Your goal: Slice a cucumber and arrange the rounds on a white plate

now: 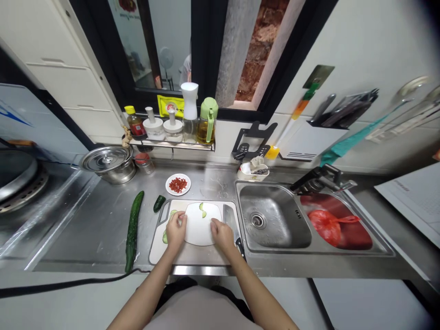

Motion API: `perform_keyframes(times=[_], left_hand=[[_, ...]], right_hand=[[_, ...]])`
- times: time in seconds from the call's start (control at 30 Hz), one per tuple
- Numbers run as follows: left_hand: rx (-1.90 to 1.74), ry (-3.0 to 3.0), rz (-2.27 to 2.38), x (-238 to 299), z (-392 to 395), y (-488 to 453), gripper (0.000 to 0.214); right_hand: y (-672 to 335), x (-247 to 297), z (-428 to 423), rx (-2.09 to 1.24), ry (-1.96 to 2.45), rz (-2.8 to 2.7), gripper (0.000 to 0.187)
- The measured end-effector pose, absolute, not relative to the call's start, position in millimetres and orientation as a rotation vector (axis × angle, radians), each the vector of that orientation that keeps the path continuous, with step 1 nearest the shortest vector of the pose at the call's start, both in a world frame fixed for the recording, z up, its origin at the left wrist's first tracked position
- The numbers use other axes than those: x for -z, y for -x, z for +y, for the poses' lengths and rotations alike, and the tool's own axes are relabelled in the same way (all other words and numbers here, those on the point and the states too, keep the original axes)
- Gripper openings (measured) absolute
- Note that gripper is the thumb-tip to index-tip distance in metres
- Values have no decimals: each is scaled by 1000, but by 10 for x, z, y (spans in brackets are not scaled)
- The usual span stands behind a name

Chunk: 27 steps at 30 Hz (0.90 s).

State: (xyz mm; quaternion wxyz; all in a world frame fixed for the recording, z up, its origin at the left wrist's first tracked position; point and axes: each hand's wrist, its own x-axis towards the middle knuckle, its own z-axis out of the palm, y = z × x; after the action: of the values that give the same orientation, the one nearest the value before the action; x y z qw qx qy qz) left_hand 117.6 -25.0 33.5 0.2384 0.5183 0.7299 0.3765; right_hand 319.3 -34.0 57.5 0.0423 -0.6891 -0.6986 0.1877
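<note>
Both hands rest at the lower middle of the frame, on a white plate [200, 225] that sits on a pale cutting board [192, 254]. The left hand [176, 230] is at the plate's left rim, with its fingers curled and closed over the edge. The right hand [222, 234] is at the right rim, and its fingers are bent and pressed onto the edge in the same way. Whether the plate is lifted or lies flat on the board cannot be told.

Two cucumber slices [202, 210] lie on the far part of the plate. More slices [165, 237] lie on the board just left of the left hand. A cleaver [230, 219] lies along the right side of the board, just beside the right hand, with its dark handle pointing to the lower edge of the frame.

The board lies on a steel bench [92, 229]. Left of it, a long whole cucumber [132, 231] lies lengthwise, and a short cucumber end [159, 203] sits near the board's upper left corner. Above the board is a small dish of red chillies [178, 184]. In the upper left stands a steel pot with a lid [107, 162].

To the right of the board is a sink [275, 229], and beyond it a second basin holds a red bag [326, 228]. A narrow shelf [172, 144] under the window carries bottles and jars.
</note>
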Motion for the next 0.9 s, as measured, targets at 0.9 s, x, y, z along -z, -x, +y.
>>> perform_keyframes(times=[0.9], left_hand=[[-410,-1459,2282,-215,-980,-566,22]], right_hand=[[-3405,-633,-596,-614,1958,-1912,39]])
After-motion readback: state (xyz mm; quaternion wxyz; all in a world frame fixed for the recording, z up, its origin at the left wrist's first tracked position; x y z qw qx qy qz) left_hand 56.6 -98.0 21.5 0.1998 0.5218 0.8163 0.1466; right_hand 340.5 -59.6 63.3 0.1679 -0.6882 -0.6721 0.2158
